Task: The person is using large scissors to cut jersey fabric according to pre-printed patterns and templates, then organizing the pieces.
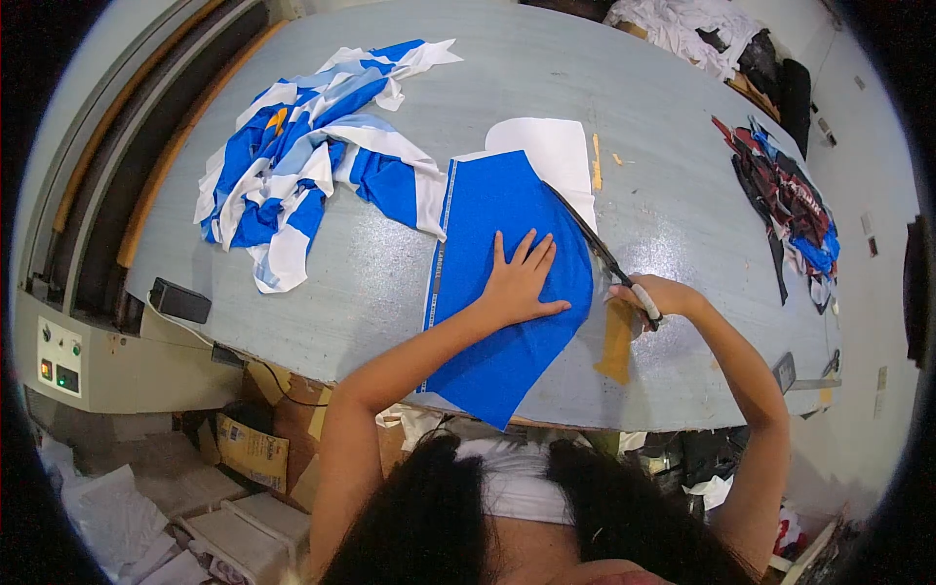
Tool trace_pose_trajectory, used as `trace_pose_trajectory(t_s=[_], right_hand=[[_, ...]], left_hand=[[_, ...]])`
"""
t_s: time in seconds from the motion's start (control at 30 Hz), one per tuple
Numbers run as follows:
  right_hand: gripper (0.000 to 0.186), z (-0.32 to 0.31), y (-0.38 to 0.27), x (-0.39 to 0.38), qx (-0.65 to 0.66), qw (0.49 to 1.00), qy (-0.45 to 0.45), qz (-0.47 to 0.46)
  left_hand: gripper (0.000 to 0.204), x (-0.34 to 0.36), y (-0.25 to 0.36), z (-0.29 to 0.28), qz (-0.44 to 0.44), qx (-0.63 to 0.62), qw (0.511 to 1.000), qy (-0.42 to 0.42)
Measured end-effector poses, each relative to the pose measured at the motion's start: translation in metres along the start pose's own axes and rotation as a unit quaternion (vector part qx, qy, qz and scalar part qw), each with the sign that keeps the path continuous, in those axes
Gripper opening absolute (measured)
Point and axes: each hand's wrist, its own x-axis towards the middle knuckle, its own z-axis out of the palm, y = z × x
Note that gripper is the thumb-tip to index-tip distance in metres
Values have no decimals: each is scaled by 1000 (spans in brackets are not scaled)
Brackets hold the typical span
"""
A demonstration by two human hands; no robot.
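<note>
My left hand lies on a blue cut fabric piece with its fingers spread. A narrow printed strip runs along that piece's left edge. My right hand grips long black scissors with a pale wrapped handle, their blades reaching up-left along the blue piece's right edge. A white piece shows from under the top of the blue one. A yellowish paper strip lies below my right hand.
A blue-and-white fabric pile lies left on the grey table, a dark red-and-blue pile right. A black box sits near a roller machine at left. Cardboard and bags lie below; white cloth is heaped behind.
</note>
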Motion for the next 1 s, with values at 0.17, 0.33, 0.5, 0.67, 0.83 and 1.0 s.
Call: trace_pose_trajectory(t_s=[0.17,0.33,0.5,0.67,0.83,1.0], right_hand=[[63,-6,3,7,11,999,-42,8],[65,-6,0,24,85,994,-67,10],[62,-5,-8,28,12,1000,-8,-8],[62,-1,6,37,-52,998,34,-31],[68,-7,-22,34,42,998,-46,33],[69,-8,-27,46,64,996,-25,54]], left_hand=[[90,-1,-1,4,5,-21,999,30],[91,0,-1,3,6,-20,1000,19],[91,0,0,0,-1,-3,1000,5],[91,1,1,-1,7,-7,1000,7],[92,-1,-1,1,3,-1,1000,3],[93,0,0,0,1,-4,1000,-5]])
